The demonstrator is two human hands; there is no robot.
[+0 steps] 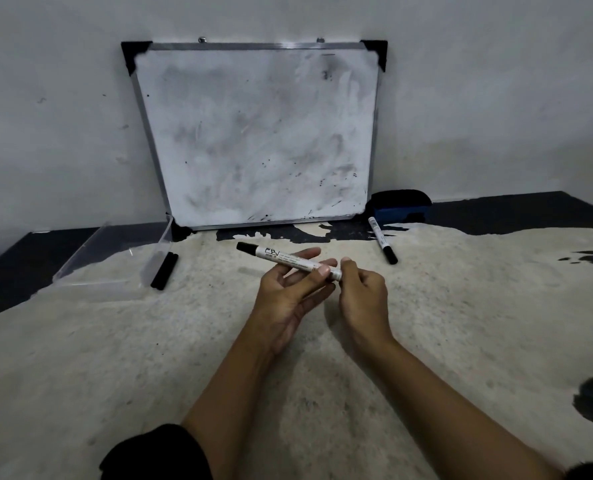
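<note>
A white marker with a black cap (277, 256) is held level above the table, cap end pointing left. My left hand (290, 289) grips its barrel between thumb and fingers, palm up. My right hand (361, 289) pinches the marker's right end with curled fingers. A smudged whiteboard (257, 133) leans against the wall behind.
A second capped marker (382, 240) lies to the right, near a blue-and-black eraser (399, 206). At the left lies a clear plastic box (91, 258), with two black markers (164, 270) beside it. The worn tabletop (149, 358) has dark edges.
</note>
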